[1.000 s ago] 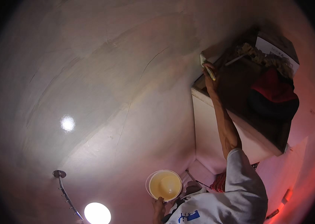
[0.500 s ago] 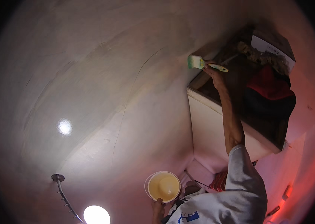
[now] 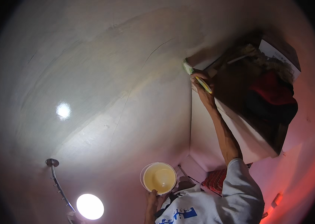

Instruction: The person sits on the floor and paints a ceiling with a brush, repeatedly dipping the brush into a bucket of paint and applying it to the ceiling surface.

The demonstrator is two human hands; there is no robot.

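My right hand [image 3: 203, 83] is wrapped round the yellow and white handle of a paintbrush [image 3: 188, 67], arm stretched far forward. Its pale, green-stained bristles meet or nearly meet the wall [image 3: 153, 100] beside the corner of a box-like ledge; I cannot tell whether they touch. Low in the middle, my left hand [image 3: 152, 197] grips the rim of a white bucket [image 3: 159, 167], which has a yellowish inside and pale liquid in it. Thin cracks and a greyish, darker swath run across the wall.
The ledge [image 3: 232, 112] holds a red and black cloth bundle [image 3: 271, 93] and a white carton [image 3: 276, 56]. At lower left, a curved metal rod [image 3: 58, 184] is fixed to the wall by a bright round lamp [image 3: 90, 206]. Red patterned fabric [image 3: 215, 181] shows behind my sleeve.
The brush has turned from lying sideways to a steeper slant, its handle now pointing down and right. My right hand has moved slightly left and down. The whole view has shifted a little.
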